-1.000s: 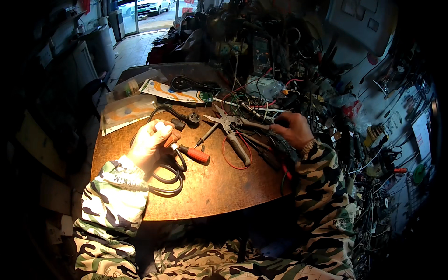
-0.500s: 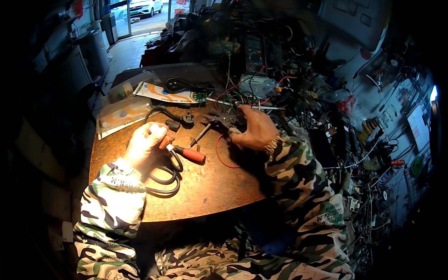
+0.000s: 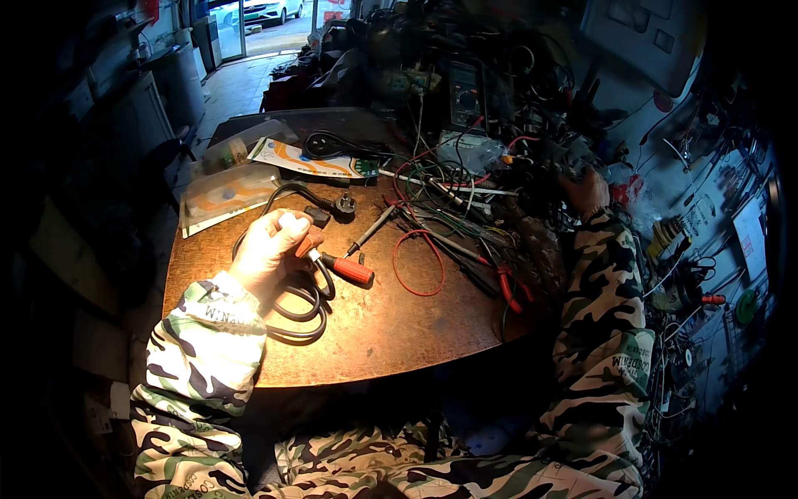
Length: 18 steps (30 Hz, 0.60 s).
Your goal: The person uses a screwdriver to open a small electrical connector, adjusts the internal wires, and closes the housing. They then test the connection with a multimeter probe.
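My left hand (image 3: 268, 249) is closed on a black power cord (image 3: 306, 334), near an orange-brown piece and a pale collar at its end. The cord loops on the table below the hand. Its three-pin plug (image 3: 344, 206) lies just beyond. Close to the left fingers is a screwdriver with a red handle (image 3: 352, 269). My right hand (image 3: 587, 193) reaches into dark clutter at the right of the table; its fingers are largely hidden. A red-handled tool (image 3: 509, 289), seemingly pliers, lies on the table's right side.
On the wooden table (image 3: 374, 333) are a test probe (image 3: 372, 229), a looped red wire (image 3: 397, 270) and tangled leads. Behind stands a multimeter (image 3: 467, 96). A coiled black cord (image 3: 320, 145) and a printed package (image 3: 229, 195) lie at the far left. Wires and parts heap up along the right.
My right hand has moved from over the table's middle to the clutter at the far right. The red-handled tool and leads now show. My left hand keeps its hold on the cord.
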### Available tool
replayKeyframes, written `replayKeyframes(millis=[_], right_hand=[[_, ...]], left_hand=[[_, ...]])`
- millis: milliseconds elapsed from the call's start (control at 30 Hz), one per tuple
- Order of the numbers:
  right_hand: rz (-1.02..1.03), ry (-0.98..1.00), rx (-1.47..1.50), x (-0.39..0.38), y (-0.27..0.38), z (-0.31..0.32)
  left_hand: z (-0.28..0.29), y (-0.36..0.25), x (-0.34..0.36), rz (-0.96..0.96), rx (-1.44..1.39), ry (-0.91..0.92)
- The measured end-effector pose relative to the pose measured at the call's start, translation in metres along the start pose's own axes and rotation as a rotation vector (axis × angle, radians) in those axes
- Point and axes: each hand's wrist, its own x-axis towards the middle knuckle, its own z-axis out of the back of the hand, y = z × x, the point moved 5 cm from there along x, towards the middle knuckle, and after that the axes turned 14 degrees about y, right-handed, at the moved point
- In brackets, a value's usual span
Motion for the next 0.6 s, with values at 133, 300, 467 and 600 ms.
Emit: replayKeyframes(millis=[133,300,467,600], right_hand=[[0.372,-0.049,0.06,-0.029,0.078,-0.021],[0.602,0.568,0.238,-0.118,0.133,-0.009],[0.719,0.494,0.103,-0.13,0.157,-0.046],[0.715,0.572,0.074,-0.128,0.16,-0.058]], left_hand=[[0.019,0.007,-0.004,0.0,-0.007,-0.026],[-0.001,0.003,0.003,0.002,-0.007,0.024],[0.008,-0.001,-0.004,0.013,0.022,-0.001],[0.008,0.0,-0.002,0.002,0.009,0.019]])
